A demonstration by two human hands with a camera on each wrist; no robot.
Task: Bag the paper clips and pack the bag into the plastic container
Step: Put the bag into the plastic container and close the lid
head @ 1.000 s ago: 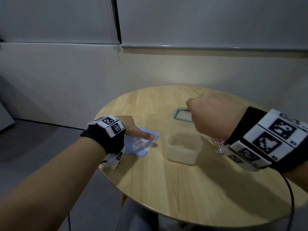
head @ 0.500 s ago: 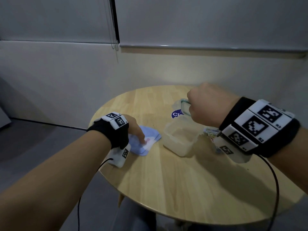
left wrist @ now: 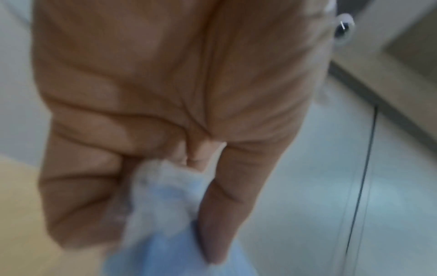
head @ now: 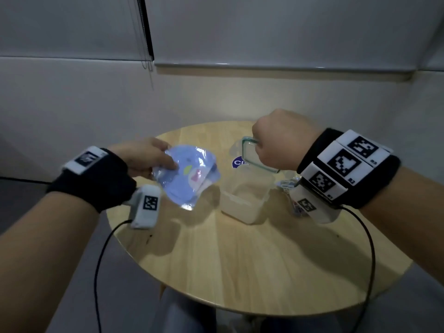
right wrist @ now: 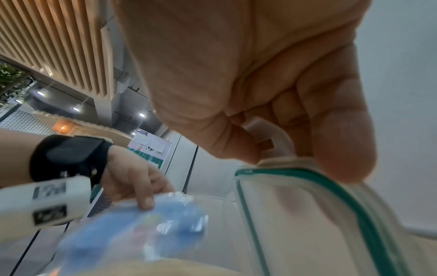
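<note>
My left hand (head: 168,162) pinches a blue-tinted plastic bag (head: 187,176) by one edge and holds it above the table, left of the container. Coloured bits show through the bag. In the left wrist view the bag (left wrist: 165,196) sits bunched between thumb and fingers. The clear plastic container (head: 245,203) stands uncovered on the table. My right hand (head: 258,145) grips the green-rimmed lid (head: 254,152) by its tab (right wrist: 267,138) and holds it tilted above the container's far side. Loose paper clips (head: 287,185) lie on the table, partly hidden under my right wrist.
The round wooden table (head: 240,260) has its left edge close under my left wrist. A blue round sticker (head: 237,162) shows on the tabletop behind the container. A cable (head: 101,260) hangs from each wrist. A wall stands just beyond the table.
My left hand has picked the bag up off the table and raised it. My right hand has lifted the lid off the container and tilted it up.
</note>
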